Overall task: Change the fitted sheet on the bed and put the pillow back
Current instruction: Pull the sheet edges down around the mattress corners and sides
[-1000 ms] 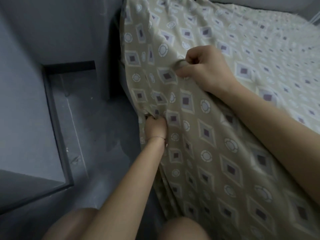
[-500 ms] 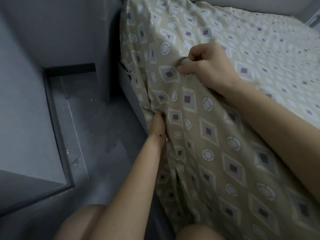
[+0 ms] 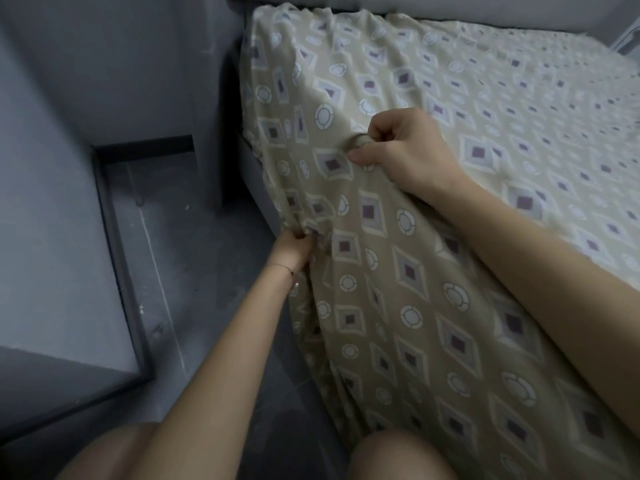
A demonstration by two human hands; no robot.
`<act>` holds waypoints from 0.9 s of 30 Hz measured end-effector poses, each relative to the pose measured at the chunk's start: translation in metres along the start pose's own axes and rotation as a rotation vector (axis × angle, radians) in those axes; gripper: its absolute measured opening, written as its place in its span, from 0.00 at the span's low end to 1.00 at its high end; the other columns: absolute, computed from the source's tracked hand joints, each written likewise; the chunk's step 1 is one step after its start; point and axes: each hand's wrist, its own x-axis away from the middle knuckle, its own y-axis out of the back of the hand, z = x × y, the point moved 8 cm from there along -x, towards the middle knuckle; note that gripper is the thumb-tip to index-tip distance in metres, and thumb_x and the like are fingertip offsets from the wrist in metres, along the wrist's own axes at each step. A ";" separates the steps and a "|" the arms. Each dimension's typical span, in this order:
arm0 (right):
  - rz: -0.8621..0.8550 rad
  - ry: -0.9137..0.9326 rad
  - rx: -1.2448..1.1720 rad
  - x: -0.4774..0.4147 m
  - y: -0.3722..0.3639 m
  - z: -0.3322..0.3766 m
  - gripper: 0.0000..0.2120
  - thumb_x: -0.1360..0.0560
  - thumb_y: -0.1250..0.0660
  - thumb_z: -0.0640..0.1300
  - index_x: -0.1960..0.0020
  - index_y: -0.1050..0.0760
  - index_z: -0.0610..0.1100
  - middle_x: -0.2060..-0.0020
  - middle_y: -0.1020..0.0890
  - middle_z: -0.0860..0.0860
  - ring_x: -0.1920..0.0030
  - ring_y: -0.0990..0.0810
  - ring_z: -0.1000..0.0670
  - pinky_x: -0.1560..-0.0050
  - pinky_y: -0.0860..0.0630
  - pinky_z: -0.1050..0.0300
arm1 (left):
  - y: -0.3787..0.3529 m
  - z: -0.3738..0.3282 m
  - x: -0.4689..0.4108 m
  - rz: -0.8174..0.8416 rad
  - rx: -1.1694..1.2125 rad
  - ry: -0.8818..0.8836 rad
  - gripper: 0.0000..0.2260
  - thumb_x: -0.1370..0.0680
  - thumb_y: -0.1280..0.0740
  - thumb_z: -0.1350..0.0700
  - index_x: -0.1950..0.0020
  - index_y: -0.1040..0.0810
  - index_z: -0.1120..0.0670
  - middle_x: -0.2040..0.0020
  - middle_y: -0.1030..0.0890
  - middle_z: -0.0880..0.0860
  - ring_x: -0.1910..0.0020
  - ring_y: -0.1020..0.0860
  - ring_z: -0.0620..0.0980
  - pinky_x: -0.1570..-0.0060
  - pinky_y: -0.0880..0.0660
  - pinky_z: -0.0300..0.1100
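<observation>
Tucking beige diamond-print cotton fitted sheet [image 3: 398, 271] under bed edge: left hand [image 3: 294, 245] pinching hem, right hand [image 3: 398, 150] fisted on fabric; advise pulling taut, evenly.

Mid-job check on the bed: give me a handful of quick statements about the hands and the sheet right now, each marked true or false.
1. The right hand pinches a fold of the patterned sheet near the top edge of the bed. True.
2. The left hand is flat on the floor. False: it grips the sheet's hanging edge at the side of the bed.
3. The sheet's pattern is diamonds and circles on beige. True.
4. A pillow lies on the bed beside the right hand. False: no pillow shows in this view.
5. The sheet hangs over the bed's side toward the grey floor. True.
</observation>
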 end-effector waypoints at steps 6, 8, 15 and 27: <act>0.001 0.006 -0.001 -0.001 0.000 0.000 0.16 0.32 0.27 0.42 0.65 0.30 0.33 0.75 0.37 0.52 0.74 0.39 0.56 0.72 0.42 0.61 | -0.016 0.003 0.010 0.079 0.349 0.091 0.08 0.19 0.41 0.60 0.49 0.22 0.58 0.59 0.20 0.55 0.63 0.21 0.49 0.67 0.24 0.38; -0.004 0.007 -0.008 -0.001 0.001 0.000 0.16 0.32 0.27 0.42 0.64 0.31 0.32 0.75 0.37 0.51 0.73 0.39 0.56 0.71 0.42 0.60 | -0.022 0.002 0.013 0.125 0.379 0.123 0.09 0.18 0.42 0.57 0.47 0.22 0.56 0.55 0.19 0.55 0.58 0.21 0.50 0.63 0.24 0.39; 0.008 0.009 -0.008 0.000 -0.001 0.000 0.15 0.32 0.27 0.41 0.66 0.31 0.35 0.74 0.37 0.51 0.73 0.39 0.56 0.71 0.42 0.61 | 0.018 0.002 0.000 -0.291 -0.148 -0.070 0.14 0.19 0.41 0.56 0.35 0.29 0.59 0.35 0.28 0.60 0.39 0.27 0.60 0.43 0.31 0.45; 0.015 0.016 -0.028 -0.002 -0.002 -0.004 0.15 0.32 0.27 0.42 0.68 0.32 0.40 0.75 0.37 0.52 0.73 0.39 0.57 0.71 0.42 0.62 | 0.009 0.007 -0.016 -0.152 0.337 0.044 0.08 0.27 0.38 0.62 0.62 0.22 0.62 0.62 0.19 0.60 0.62 0.19 0.56 0.58 0.18 0.47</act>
